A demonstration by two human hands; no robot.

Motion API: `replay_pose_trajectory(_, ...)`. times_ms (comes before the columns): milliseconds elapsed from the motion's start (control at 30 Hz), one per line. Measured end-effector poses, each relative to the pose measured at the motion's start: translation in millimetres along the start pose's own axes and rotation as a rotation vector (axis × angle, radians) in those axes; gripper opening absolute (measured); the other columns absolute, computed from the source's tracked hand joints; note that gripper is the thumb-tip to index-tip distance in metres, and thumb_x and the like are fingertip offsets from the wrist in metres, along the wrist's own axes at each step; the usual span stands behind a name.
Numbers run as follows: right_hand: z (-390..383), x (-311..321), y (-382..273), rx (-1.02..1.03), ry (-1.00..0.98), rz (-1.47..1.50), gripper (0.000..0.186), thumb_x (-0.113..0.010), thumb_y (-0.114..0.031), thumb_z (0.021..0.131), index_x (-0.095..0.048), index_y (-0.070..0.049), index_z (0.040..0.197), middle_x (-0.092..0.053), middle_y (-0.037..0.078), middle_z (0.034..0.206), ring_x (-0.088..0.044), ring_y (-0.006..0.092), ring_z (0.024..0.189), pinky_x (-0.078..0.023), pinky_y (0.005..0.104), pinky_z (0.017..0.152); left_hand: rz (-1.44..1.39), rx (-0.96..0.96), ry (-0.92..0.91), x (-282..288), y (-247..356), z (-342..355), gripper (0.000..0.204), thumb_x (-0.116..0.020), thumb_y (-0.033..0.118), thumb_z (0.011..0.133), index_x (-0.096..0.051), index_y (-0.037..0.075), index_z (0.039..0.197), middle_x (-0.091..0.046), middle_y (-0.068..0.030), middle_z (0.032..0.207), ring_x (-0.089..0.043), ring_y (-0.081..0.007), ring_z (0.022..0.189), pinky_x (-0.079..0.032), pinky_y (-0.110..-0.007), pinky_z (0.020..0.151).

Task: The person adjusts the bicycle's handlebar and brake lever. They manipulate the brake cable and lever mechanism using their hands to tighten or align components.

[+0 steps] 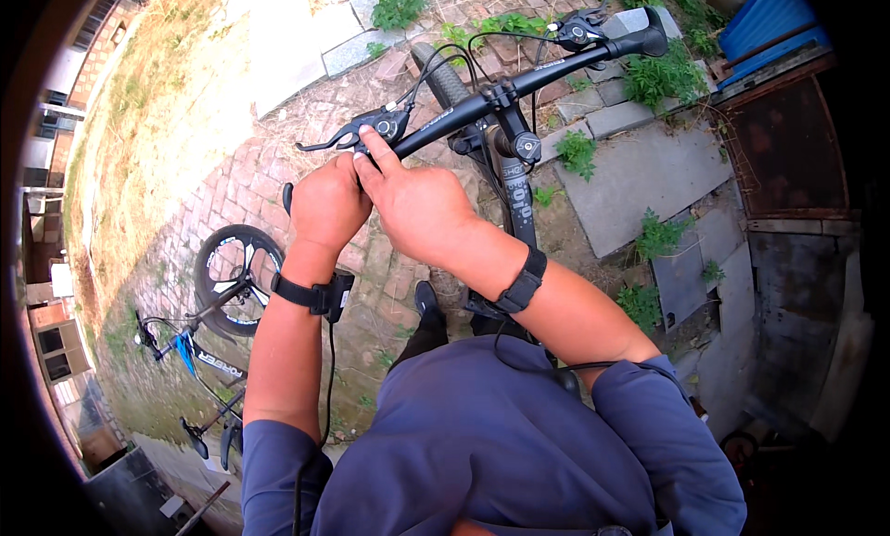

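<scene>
Handlebar (pixel 556 70), black, set aslant across the upper centre in front of the person. Left hand (pixel 326 200): curled around the bar's left end, concealing most of the grip (pixel 287 198), whose tip alone shows. Right hand (pixel 419 202): index finger extended to the shifter (pixel 389 125); whether the other fingers, partly hidden, pinch anything cannot be told. The front wheel (pixel 445 80) is partly masked by the bar. At left, the forearm (pixel 286 369) overlaps a second bicycle (pixel 185 353). Shadow obscures the lower right.
</scene>
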State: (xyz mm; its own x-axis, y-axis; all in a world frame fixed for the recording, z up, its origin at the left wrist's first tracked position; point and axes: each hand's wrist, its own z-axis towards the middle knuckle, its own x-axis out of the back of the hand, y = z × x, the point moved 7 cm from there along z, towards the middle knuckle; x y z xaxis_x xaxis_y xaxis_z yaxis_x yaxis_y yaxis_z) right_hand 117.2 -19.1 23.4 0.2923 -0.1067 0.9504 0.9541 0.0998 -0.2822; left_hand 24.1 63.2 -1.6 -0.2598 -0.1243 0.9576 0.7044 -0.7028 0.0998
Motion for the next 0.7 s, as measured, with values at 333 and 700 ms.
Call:
replay_pose_trajectory(333, 1, -5, -1, -0.016, -0.001, 0.030, 0.057, -0.058, -0.010, 0.087, -0.052, -0.001, 0.143, -0.037, 0.022, 0.162, -0.072, 0.0251, 0.067, -0.058, 0.0388, 0.059, 0.003, 0.020, -0.018, 1, -2, 0, 0.018, -0.068, 0.023, 0.088, -0.061, 0.008, 0.083, -0.069, -0.0143, 0.077, -0.068, -0.0365, 0.066, -0.055, -0.048, 0.059)
replay_pose_trajectory(700, -37, 16, 17, -0.054, -0.013, 0.282, 0.052, -0.069, -0.013, 0.079, -0.064, -0.006, 0.131, -0.051, 0.010, 0.153, -0.073, 0.0313, 0.084, -0.059, 0.0435, 0.069, 0.017, -0.012, -0.036, 4, -1, 0, 0.026, -0.077, 0.025, 0.078, -0.060, 0.007, 0.084, -0.068, -0.0137, 0.078, -0.068, -0.0361, 0.068, -0.056, -0.047, 0.060)
